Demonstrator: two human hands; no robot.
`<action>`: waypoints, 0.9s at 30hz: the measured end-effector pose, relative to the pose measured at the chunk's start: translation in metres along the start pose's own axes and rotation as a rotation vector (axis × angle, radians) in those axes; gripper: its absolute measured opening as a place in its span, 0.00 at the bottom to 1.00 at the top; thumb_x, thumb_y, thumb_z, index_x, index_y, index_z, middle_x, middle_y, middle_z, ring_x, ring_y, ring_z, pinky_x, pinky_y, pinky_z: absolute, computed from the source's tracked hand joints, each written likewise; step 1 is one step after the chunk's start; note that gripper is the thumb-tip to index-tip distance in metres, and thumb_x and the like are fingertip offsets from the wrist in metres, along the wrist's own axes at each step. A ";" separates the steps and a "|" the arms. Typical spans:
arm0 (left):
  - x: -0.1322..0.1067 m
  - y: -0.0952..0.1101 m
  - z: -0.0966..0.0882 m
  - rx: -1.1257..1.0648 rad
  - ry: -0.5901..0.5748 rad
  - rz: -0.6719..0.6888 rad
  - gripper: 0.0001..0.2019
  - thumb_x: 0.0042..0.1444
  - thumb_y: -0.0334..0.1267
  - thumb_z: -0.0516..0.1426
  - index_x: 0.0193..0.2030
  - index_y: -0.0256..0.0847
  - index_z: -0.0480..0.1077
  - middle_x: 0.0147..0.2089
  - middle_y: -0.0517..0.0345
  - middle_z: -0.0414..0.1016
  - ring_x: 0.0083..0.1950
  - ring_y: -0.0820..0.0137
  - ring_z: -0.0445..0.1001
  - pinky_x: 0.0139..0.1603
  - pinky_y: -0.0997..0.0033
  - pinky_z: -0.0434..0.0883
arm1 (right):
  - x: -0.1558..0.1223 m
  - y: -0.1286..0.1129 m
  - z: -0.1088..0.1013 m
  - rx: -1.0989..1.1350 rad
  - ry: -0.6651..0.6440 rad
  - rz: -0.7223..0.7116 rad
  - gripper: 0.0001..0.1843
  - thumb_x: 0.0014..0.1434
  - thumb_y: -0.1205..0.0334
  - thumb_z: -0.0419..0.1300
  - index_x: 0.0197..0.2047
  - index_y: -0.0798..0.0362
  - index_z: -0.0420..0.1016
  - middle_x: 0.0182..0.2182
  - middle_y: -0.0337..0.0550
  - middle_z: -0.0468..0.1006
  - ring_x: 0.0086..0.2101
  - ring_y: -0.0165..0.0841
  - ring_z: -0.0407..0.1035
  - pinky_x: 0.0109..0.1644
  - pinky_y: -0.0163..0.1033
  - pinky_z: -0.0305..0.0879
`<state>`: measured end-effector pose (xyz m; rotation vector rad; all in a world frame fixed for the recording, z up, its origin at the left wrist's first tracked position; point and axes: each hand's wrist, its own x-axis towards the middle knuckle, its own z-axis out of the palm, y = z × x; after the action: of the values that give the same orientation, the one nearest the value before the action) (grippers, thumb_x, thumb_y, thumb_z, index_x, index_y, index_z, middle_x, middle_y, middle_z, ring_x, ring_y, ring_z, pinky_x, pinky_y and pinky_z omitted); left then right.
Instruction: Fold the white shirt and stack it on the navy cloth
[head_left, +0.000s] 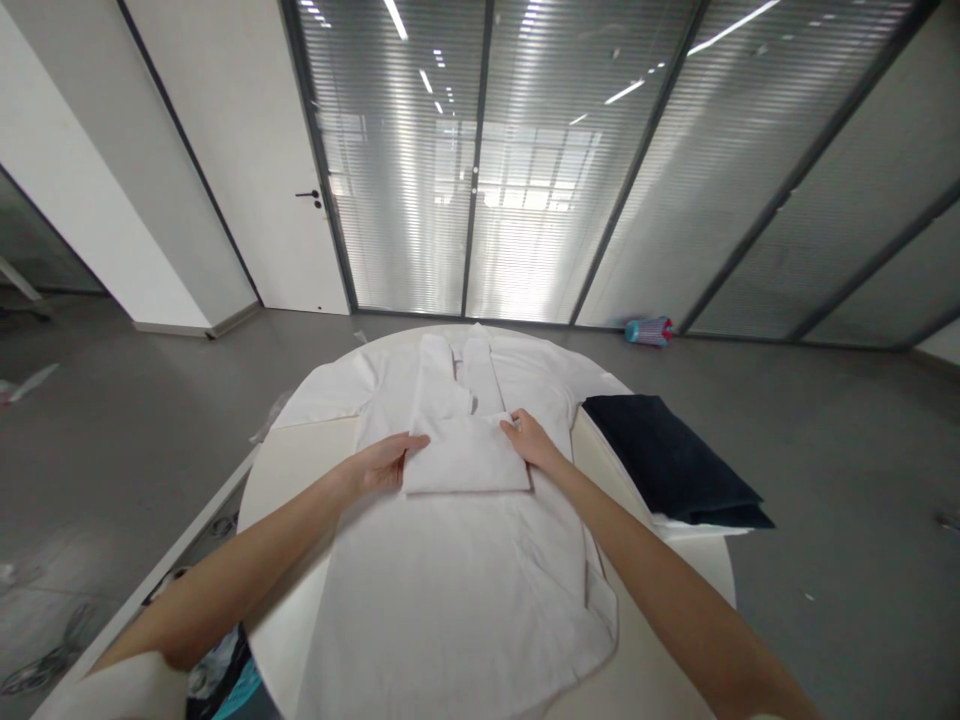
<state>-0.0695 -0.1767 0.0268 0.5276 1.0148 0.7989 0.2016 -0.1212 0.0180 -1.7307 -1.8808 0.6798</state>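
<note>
A white garment with a sleeve out to the side lies spread over a round white table. Over its upper middle is a folded rectangle of white cloth; whether it is joined to the garment I cannot tell. My left hand pinches the left edge of this folded cloth, thumb on top. My right hand grips its upper right corner between thumb and fingers. The fingers beneath the cloth are partly hidden.
Dark navy folded cloth lies on white fabric at the table's right, overhanging the edge. Beyond the table stand glass partitions with blinds and a white door. A blue and pink item rests on the floor. Cables lie at lower left.
</note>
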 end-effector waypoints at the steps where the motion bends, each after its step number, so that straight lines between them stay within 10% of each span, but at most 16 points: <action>1: -0.003 0.000 -0.001 0.003 0.024 0.007 0.30 0.57 0.31 0.64 0.66 0.36 0.62 0.45 0.46 0.82 0.40 0.61 0.83 0.41 0.65 0.80 | -0.003 0.000 -0.003 0.026 0.002 0.014 0.10 0.66 0.56 0.54 0.45 0.54 0.69 0.37 0.48 0.80 0.37 0.36 0.74 0.41 0.37 0.66; 12: -0.070 -0.015 -0.035 0.406 0.068 0.183 0.45 0.53 0.40 0.68 0.72 0.48 0.48 0.37 0.55 0.79 0.30 0.67 0.79 0.26 0.74 0.67 | -0.093 0.028 -0.021 0.350 -0.144 -0.002 0.26 0.60 0.46 0.57 0.57 0.51 0.63 0.26 0.33 0.73 0.22 0.31 0.67 0.28 0.36 0.62; 23: -0.048 -0.023 -0.023 0.563 0.061 0.268 0.50 0.50 0.47 0.68 0.72 0.48 0.44 0.24 0.70 0.68 0.24 0.65 0.77 0.26 0.69 0.73 | -0.096 0.028 -0.005 0.185 -0.025 -0.054 0.21 0.62 0.54 0.58 0.57 0.49 0.68 0.28 0.34 0.74 0.30 0.34 0.69 0.38 0.39 0.62; 27: -0.049 -0.017 -0.027 0.788 0.171 0.362 0.36 0.51 0.45 0.67 0.66 0.46 0.60 0.30 0.62 0.71 0.26 0.64 0.77 0.29 0.65 0.74 | -0.097 0.021 -0.015 0.041 0.071 -0.133 0.17 0.63 0.53 0.58 0.53 0.50 0.72 0.34 0.41 0.75 0.34 0.37 0.71 0.43 0.43 0.67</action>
<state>-0.1025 -0.2248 0.0288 1.3635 1.4125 0.7476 0.2347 -0.2158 0.0132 -1.5680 -1.8995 0.5940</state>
